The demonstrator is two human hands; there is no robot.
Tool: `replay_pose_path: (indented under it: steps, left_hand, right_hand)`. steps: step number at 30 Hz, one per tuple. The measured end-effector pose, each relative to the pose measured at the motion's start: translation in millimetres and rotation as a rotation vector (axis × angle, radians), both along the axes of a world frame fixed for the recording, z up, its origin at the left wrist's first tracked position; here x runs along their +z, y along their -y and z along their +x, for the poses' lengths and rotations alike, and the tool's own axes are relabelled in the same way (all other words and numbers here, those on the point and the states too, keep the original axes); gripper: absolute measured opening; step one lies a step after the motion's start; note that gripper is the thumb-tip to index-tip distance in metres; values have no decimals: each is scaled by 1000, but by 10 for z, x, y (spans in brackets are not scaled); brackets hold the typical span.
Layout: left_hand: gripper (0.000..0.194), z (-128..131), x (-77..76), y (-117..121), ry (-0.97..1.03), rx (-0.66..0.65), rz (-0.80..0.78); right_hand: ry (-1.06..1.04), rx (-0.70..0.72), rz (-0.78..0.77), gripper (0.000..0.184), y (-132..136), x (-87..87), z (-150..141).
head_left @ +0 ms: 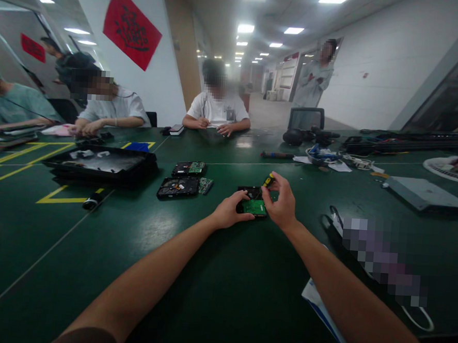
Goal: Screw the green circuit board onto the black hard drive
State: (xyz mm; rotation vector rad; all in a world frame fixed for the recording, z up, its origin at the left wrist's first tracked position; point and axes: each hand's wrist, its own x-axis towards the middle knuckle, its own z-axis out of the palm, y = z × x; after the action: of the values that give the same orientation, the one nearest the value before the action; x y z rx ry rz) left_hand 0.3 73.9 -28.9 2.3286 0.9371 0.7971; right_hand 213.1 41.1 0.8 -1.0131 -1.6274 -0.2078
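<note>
A hard drive with a green circuit board [254, 208] lies on the table in front of me. My left hand [232, 210] is closed around its left side, thumb along the near edge and fingers at the far side. In my right hand [282, 203] is a screwdriver with a yellow and black handle [268, 180], held tilted between thumb and fingers. Its shaft points down at the drive, but I cannot make out whether the tip touches a screw. Left of my hands lie a second hard drive [178, 187], a small loose circuit board [205, 186] and another drive [189, 168].
A black tray [101, 162] stands on the green table [176, 272] at the left, near a dark cylinder [93, 200]. To the right are a metal box [429, 195], a strapped, blurred item [382, 258] and cables [323, 155]. Several people sit or stand beyond.
</note>
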Motion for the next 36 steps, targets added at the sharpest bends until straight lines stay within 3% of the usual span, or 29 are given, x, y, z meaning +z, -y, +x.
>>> replay_pose_path:
  steps: [36]
  left_hand:
    - [65, 2, 20, 13, -7, 6, 11]
  right_hand:
    - [-2, 33, -14, 62, -9, -1, 2]
